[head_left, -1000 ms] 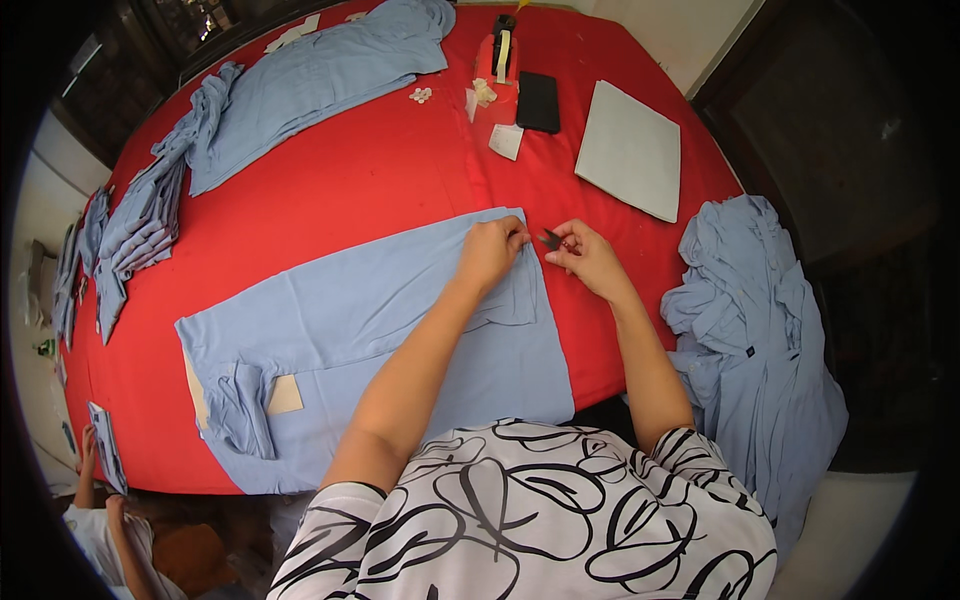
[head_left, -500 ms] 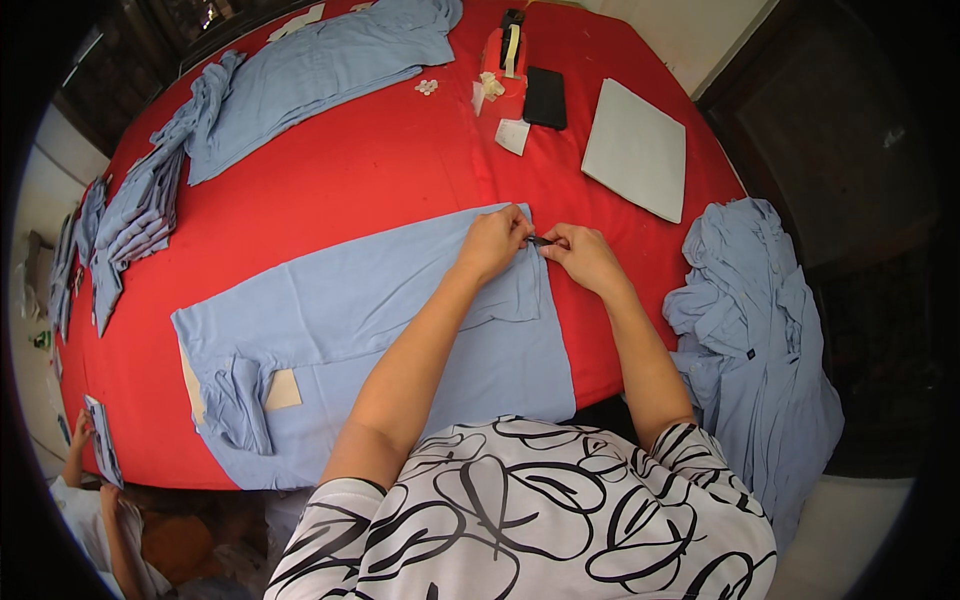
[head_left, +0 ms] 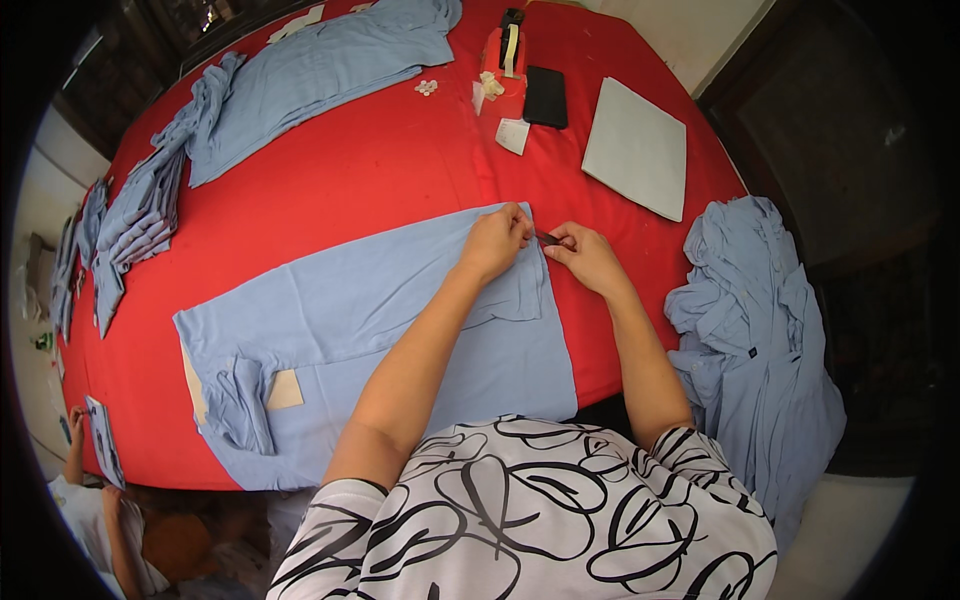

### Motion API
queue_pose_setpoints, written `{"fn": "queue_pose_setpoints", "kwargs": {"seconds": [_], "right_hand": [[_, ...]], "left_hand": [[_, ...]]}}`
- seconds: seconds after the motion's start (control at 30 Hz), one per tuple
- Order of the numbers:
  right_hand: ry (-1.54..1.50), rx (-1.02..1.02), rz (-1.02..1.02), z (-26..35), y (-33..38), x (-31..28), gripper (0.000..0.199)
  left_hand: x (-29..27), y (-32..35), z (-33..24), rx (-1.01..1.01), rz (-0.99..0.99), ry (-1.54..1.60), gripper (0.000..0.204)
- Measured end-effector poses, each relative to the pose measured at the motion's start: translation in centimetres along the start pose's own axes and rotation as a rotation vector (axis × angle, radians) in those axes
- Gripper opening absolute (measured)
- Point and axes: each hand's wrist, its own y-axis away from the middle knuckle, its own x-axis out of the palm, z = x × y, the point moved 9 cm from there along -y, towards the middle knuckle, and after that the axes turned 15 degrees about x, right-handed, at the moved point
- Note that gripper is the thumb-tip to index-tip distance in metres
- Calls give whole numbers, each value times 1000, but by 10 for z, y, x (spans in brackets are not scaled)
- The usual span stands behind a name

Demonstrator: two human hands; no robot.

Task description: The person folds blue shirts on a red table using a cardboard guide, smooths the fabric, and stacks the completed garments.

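Observation:
A light blue shirt (head_left: 350, 290) lies partly folded in front of me, over a cream board (head_left: 286, 388) that peeks out beside a bunched sleeve. My left hand (head_left: 495, 245) pinches the shirt's far right edge between closed fingers. Just right of it, my right hand (head_left: 588, 258) grips a small dark pointed tool (head_left: 547, 238) that looks like thread snips. The tool's tip points at the fabric edge by my left fingertips; whether it touches the cloth I cannot tell.
On the red-covered table (head_left: 380, 160) lie stacked blue shirts (head_left: 310, 80), small white buttons (head_left: 426, 88), a black phone (head_left: 545, 97), a tape dispenser (head_left: 512, 45) and a pale rectangular stack (head_left: 636, 148). Blue shirts (head_left: 755, 340) hang over the right edge. Another person (head_left: 105, 520) is at lower left.
My right hand has drawn the snips-like tool slightly right, away from the shirt's edge, and more of the tool shows. My left hand keeps its pinch.

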Motion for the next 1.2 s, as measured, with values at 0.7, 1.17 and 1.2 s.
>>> {"fn": "queue_pose_setpoints", "kwargs": {"seconds": [0.7,1.17,1.2], "right_hand": [[-144,-25,75,-28,7,14,22],[151,11,51,-18,51,4,33],[156,-1,30,-18,51,4,33]], "left_hand": [[16,34,-34,455,175,-414,10],[19,30,-34,401,185,-371,13],[18,29,-36,382,195,-357,14]]}}
